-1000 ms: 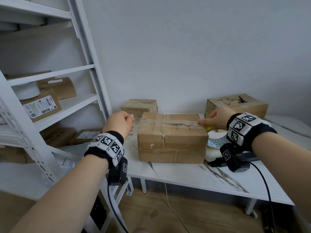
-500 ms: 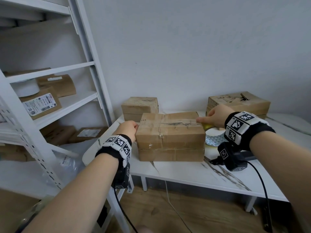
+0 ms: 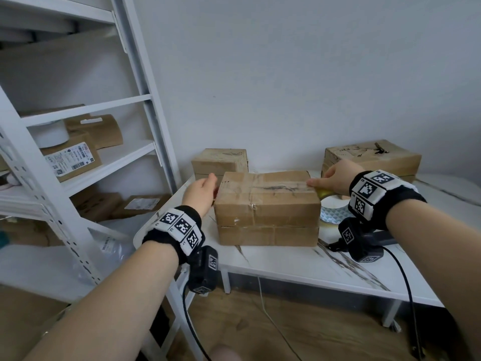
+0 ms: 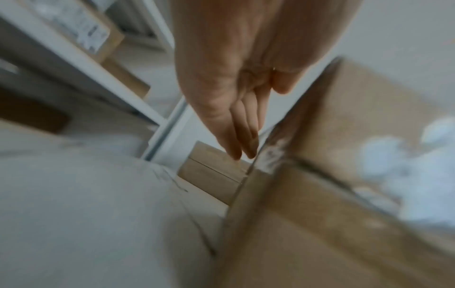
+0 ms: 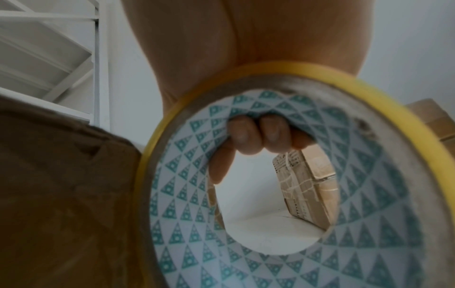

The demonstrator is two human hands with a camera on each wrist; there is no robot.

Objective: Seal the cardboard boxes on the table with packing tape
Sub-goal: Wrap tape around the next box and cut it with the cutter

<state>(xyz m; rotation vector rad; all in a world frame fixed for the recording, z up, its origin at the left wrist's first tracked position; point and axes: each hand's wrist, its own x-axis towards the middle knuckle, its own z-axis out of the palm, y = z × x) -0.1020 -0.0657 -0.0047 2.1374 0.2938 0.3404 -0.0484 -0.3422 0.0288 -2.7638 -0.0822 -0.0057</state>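
Observation:
A taped brown cardboard box sits on a second box in the middle of the white table. My left hand is at the top box's left side with its fingers straight; I cannot tell whether it touches. My right hand grips a yellow-edged tape roll at the box's right end, its thumb resting on the top edge. In the right wrist view its fingers curl through the roll's teal-patterned core, hard against the box.
A smaller box stands at the back left and a scuffed one at the back right. A white shelf rack with parcels stands left of the table. A dark object lies behind my right wrist.
My left hand has moved forward from a loose fist near the table's left edge to the box's left side, and its fingers have straightened. The right hand stays on the roll.

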